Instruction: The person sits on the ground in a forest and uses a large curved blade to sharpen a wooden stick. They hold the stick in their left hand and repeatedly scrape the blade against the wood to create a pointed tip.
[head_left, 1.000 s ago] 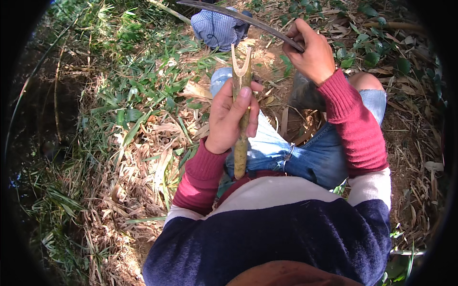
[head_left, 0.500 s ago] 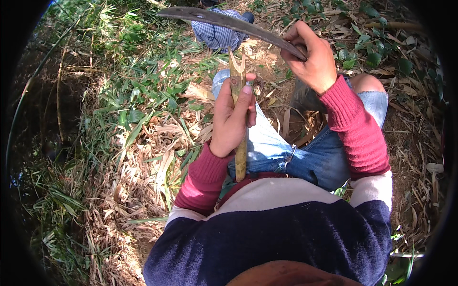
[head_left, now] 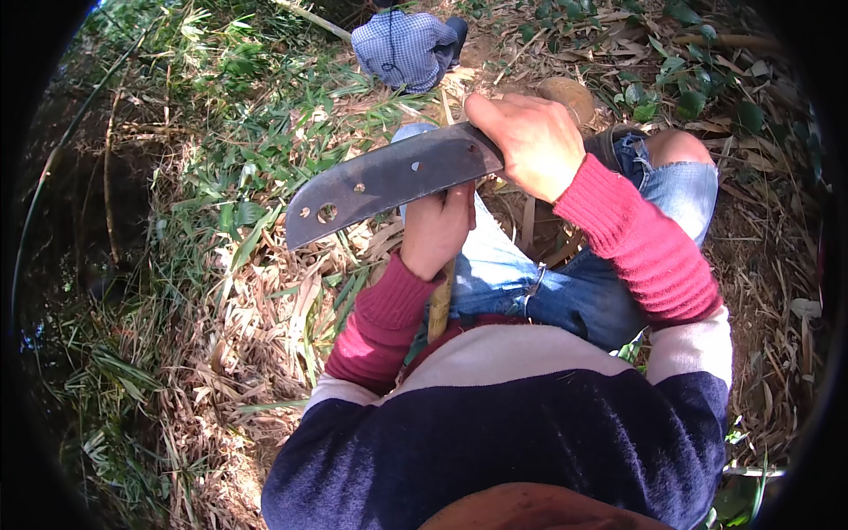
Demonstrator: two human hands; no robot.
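My right hand (head_left: 534,146) is closed round the grip end of a machete (head_left: 389,181). Its broad dark blade has several holes and points to the left, lying flat-on across the view in front of my left hand (head_left: 433,234). That left hand is wrapped round a yellowish bamboo stick (head_left: 439,309), held upright against my lap. The blade covers most of the stick's upper part, so its forked top is largely hidden. A rounded brown thing (head_left: 570,99) shows just beyond my right hand; whether it belongs to the machete I cannot tell.
Beyond my knees a person in a blue checked shirt (head_left: 402,53) crouches on the ground. Dry bamboo leaves (head_left: 265,327) and green grass lie to the left. Leafy plants (head_left: 680,71) grow at the far right. A pale pole (head_left: 314,19) slants behind the person.
My right hand has come lower and left, turning the machete from edge-on to flat-on, in front of the stick's top. My left hand still grips the bamboo stick.
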